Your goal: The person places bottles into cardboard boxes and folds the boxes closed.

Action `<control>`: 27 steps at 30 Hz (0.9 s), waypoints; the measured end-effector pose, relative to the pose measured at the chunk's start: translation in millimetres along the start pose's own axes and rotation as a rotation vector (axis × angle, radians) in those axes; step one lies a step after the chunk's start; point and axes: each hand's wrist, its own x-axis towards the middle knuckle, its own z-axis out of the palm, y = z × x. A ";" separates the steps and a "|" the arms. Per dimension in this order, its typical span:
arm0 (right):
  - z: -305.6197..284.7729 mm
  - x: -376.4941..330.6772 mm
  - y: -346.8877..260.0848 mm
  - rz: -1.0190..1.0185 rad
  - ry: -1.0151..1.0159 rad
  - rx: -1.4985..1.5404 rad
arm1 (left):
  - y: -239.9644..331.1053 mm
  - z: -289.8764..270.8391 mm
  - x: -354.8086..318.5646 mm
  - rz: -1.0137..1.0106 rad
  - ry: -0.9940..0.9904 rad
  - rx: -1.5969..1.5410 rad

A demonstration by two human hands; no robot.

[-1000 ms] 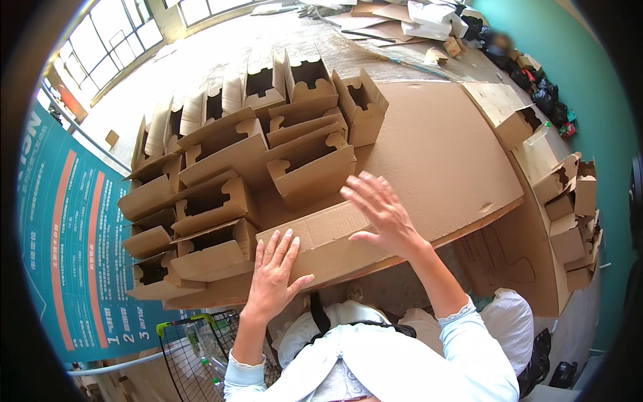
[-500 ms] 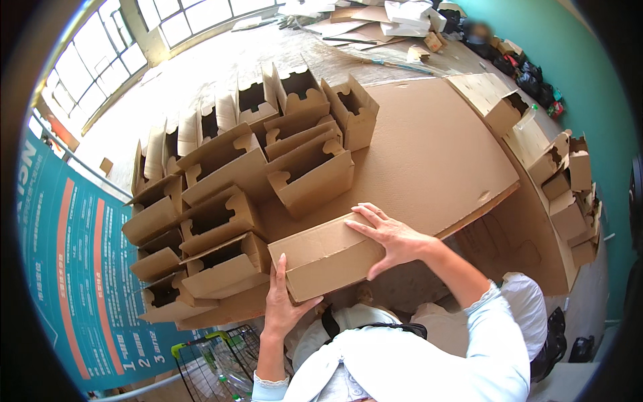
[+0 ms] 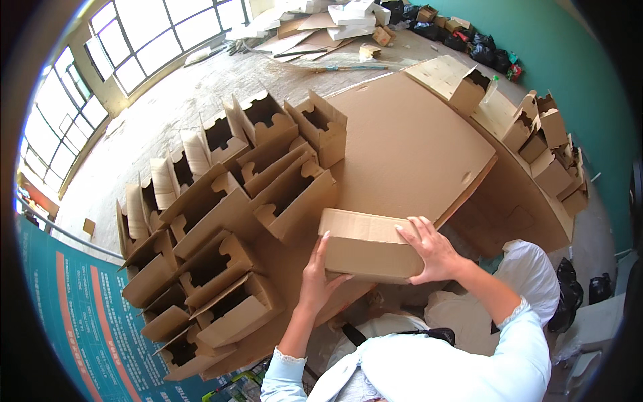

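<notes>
Both grips, left hand [image 3: 315, 281] and right hand [image 3: 432, 251], apparently clasp the cardboard box [image 3: 368, 244].

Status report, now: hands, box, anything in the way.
Left hand and right hand both grip the closed cardboard box, one at each end. Open boxes crowd its left. Table sheet lies beyond.

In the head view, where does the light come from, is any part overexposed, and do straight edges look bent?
Head view: daylight enters through the windows at upper left, which are washed out white; the floor near them is pale with glare; the large cardboard sheet has edges that curve toward the rim; the box between the hands is sharp.
</notes>
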 end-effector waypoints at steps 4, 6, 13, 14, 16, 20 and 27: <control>11.0 -21.4 9.3 0.229 0.157 -0.004 | -21.6 30.8 62.0 0.130 -0.128 -0.186; 9.9 -16.3 31.6 0.300 0.209 -0.005 | -27.3 45.0 108.1 0.136 -0.203 -0.206; 6.7 26.9 102.9 0.460 0.289 0.016 | -44.2 89.8 216.3 0.123 -0.203 -0.141; 8.4 34.0 108.8 0.477 0.290 0.007 | -46.1 95.2 216.8 0.109 -0.129 -0.042; 8.1 44.3 112.2 0.472 0.335 -0.008 | -49.5 112.1 203.3 0.073 0.021 0.159; 13.1 63.0 115.3 0.460 0.419 0.053 | -48.0 166.9 174.8 -0.434 -0.037 -0.263; 7.7 197.5 173.9 0.522 0.537 0.078 | -95.1 178.5 260.5 -0.434 -0.005 -0.528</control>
